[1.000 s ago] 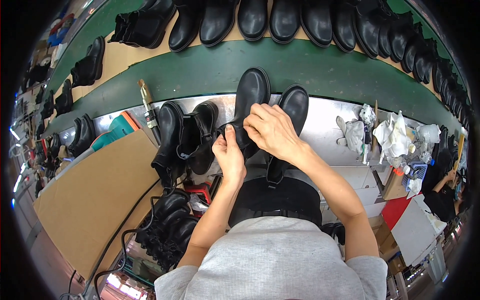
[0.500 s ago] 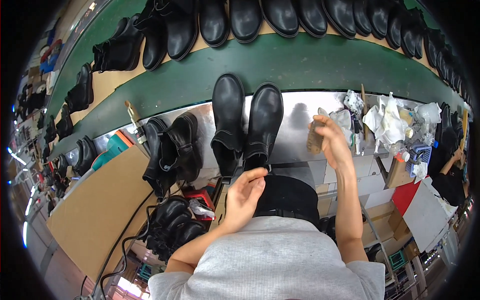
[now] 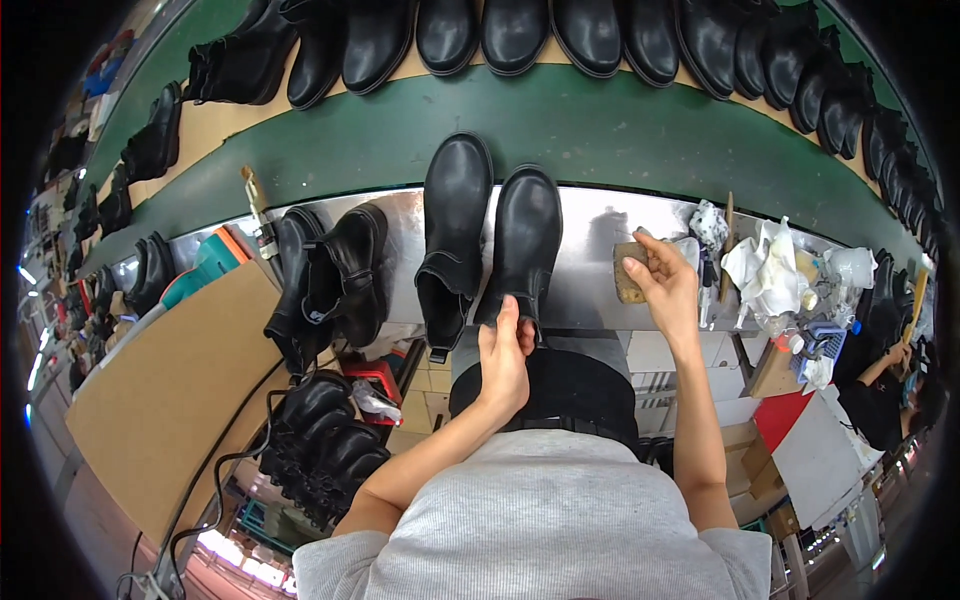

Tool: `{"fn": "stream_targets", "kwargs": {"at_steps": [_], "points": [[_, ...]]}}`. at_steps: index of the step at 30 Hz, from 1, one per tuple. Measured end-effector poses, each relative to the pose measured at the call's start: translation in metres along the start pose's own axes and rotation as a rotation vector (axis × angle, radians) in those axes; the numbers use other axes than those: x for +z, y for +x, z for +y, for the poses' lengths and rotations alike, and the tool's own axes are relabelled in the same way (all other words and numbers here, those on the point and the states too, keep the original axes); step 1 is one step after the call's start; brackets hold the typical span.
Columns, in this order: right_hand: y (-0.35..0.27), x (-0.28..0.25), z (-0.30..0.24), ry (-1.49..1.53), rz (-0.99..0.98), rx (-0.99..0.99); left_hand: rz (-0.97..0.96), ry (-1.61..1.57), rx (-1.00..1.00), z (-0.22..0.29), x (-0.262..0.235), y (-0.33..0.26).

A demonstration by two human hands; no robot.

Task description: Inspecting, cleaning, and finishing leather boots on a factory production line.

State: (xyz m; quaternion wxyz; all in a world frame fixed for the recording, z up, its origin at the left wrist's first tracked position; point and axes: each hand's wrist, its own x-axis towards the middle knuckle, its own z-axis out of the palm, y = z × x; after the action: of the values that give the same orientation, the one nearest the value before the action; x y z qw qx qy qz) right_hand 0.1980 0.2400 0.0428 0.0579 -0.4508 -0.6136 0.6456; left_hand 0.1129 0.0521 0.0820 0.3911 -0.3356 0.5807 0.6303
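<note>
Far to the left of both sets of fingers, a brown cardboard sheet (image 3: pixel 170 400) leans beside a teal and orange tool (image 3: pixel 205 265). Closer in, though well apart from the left fingers, a brush (image 3: pixel 261 225) lies behind a pair of black boots (image 3: pixel 362 265), and a red box (image 3: pixel 375 380) sits lower down, also to their left.

Just up and left of the left fingers, a tall-toed black boot (image 3: pixel 456 220) rests on the metal table (image 3: pixel 585 270), its toe reaching over a green surface (image 3: pixel 330 155). Beside it, a second black boot (image 3: pixel 527 230) points its toe away from the left hand (image 3: pixel 507 375). The thumb lies along its shaft and the other fingers curl in at its upper end, touching; whether they grip it firmly I cannot tell.

To the right, apart from that boot, the right hand (image 3: pixel 673 300) pinches a tan block (image 3: pixel 630 291) between thumb and fingers, which part only by the block's thickness. The block sits at the left of these fingers, over the table.

Just right of the right fingers are a white-headed dauber (image 3: pixel 709 222) and a crumpled white cloth (image 3: pixel 770 270); further right, a blue basket (image 3: pixel 827 342), then a co-worker's hand (image 3: pixel 896 353).
</note>
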Motion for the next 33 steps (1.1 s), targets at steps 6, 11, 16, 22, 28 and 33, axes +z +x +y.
{"fn": "stream_targets", "kwargs": {"at_steps": [6, 11, 16, 22, 28, 33], "points": [[-0.013, 0.039, -0.054, -0.171, -0.165, -0.018, -0.092, -0.031, 0.138, -0.011, -0.001, -0.002], [-0.028, 0.087, -0.079, -0.570, -0.431, -0.207, -0.012, 0.280, 0.398, -0.057, -0.025, 0.011], [0.015, 0.104, -0.058, -0.694, -0.248, -0.379, -0.122, 0.137, 0.284, -0.033, 0.005, 0.000], [-0.009, 0.087, -0.075, -0.711, -0.400, -0.214, -0.084, 0.114, 0.404, -0.042, 0.003, 0.003], [0.003, 0.100, -0.073, -0.641, -0.224, -0.307, -0.060, 0.233, 0.335, -0.045, -0.005, 0.013], [-0.007, 0.096, -0.056, -0.629, -0.314, -0.368, -0.035, 0.201, 0.326, -0.039, -0.004, 0.012]]}}
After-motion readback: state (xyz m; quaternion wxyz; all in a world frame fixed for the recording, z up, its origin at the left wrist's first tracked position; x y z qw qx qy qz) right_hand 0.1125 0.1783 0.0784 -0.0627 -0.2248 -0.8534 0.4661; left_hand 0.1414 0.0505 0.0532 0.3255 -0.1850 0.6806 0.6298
